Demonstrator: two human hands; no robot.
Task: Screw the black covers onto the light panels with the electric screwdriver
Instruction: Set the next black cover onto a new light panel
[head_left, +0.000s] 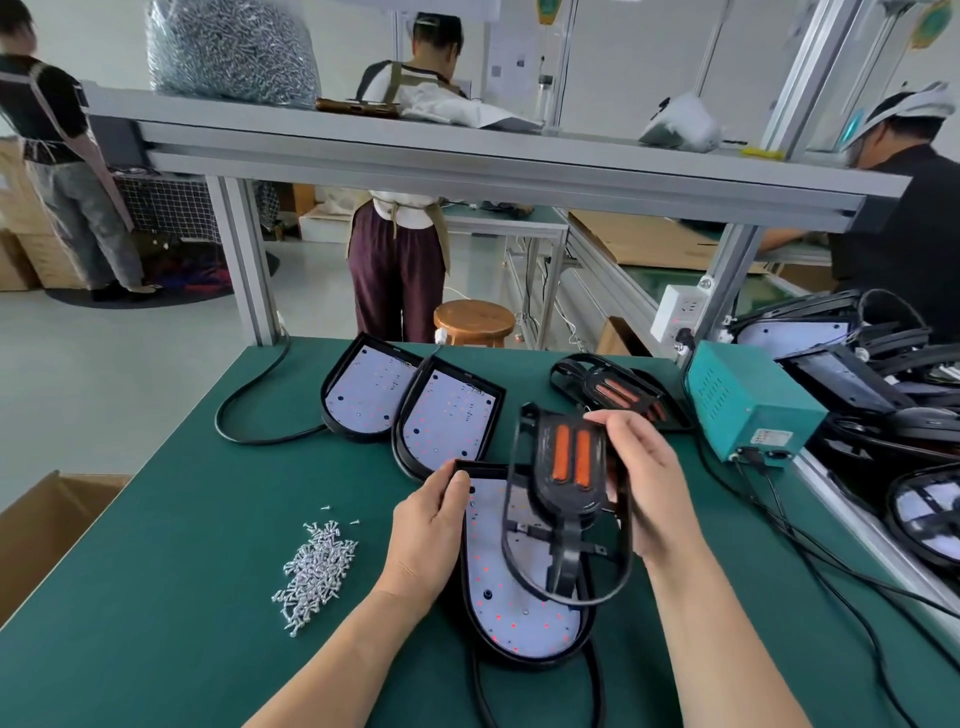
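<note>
A light panel (519, 618) with a white LED board in a black housing lies on the green mat in front of me. My left hand (426, 540) grips its upper left corner, thumb on the rim. My right hand (649, 488) holds a black cover (566, 499) with two orange strips, tilted above the panel. Two more light panels (358, 395) (447, 421) lie farther back, and another black cover (618, 395) rests behind my right hand. A pile of small silver screws (317, 566) sits to the left. No electric screwdriver is in view.
A teal power box (748, 400) stands at the right with cables trailing toward me. Stacked lamp housings (883, 374) fill the right edge. A black cable (244, 405) loops at the back left. A cardboard box (47, 525) sits left of the table. People work beyond the bench.
</note>
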